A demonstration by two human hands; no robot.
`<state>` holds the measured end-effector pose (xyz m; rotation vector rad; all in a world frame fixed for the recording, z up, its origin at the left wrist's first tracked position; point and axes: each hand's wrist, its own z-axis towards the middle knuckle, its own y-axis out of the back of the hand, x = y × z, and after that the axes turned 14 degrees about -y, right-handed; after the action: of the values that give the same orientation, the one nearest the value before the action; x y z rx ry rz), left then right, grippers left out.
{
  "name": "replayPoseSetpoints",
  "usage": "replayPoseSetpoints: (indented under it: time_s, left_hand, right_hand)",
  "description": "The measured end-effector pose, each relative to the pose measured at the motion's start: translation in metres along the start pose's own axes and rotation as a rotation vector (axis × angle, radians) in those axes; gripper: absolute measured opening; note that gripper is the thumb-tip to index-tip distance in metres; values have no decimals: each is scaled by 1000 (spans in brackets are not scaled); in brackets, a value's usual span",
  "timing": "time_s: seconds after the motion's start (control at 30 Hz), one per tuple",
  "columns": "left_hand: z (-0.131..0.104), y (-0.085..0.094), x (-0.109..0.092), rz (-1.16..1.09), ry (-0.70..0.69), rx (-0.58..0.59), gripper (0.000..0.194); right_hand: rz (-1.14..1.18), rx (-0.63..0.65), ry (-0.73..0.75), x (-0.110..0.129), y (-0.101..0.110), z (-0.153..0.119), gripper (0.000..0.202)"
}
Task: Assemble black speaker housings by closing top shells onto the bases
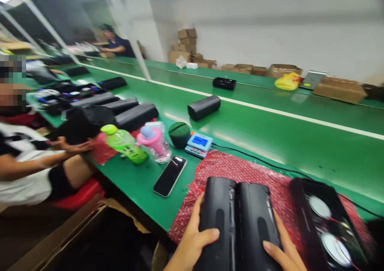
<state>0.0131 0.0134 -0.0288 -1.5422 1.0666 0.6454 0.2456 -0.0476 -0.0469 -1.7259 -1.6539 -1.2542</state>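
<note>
Black speaker shells (237, 223), two side by side on red bubble wrap (228, 169), near surface (270, 131) edge. Left hand (192, 241) & right hand (280, 249) clasping outer sides. Prob. aligning step; next needs even squeeze, steady grip.

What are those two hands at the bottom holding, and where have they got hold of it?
A black two-part speaker shell lying on red bubble wrap. The left hand grips its left side, the right hand its right, thumbs on top near the closer end.

phone (169, 176) flat on green bench (270, 139) | green bottle (126, 144) beside pink bottle (155, 142) | blue meter (198, 144)
</note>
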Motion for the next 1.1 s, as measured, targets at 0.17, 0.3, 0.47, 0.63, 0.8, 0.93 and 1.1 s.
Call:
replayPoseSetpoints:
  time_s: [0.17,0.3,0.47,0.63,0.8,0.93,1.1]
  left_hand:
    - [19,6,1,202,-83,-30,77]
    - [33,3,-3,243,-64,34,85]
    - [38,-7,-11,322,-34,84,88]
    - [38,-14,-15,330,-6,72,86]
    - [37,-20,-17,376,-3,36,86]
    - [35,-21,-18,392,-63,67,82]
    - [34,-22,-17,366,-93,44,81]
  right_hand:
    - [175,172,-48,14,0,0,99]
    - [192,157,-40,25,3,13,112]
    - [238,235,-51,38,3,21,107]
    - [336,210,-89,46,-1,20,107]
    - [456,204,-198,46,-6,18,103]
    - [407,163,-190,43,-6,18,99]
    - [347,144,-91,39,-6,21,96]
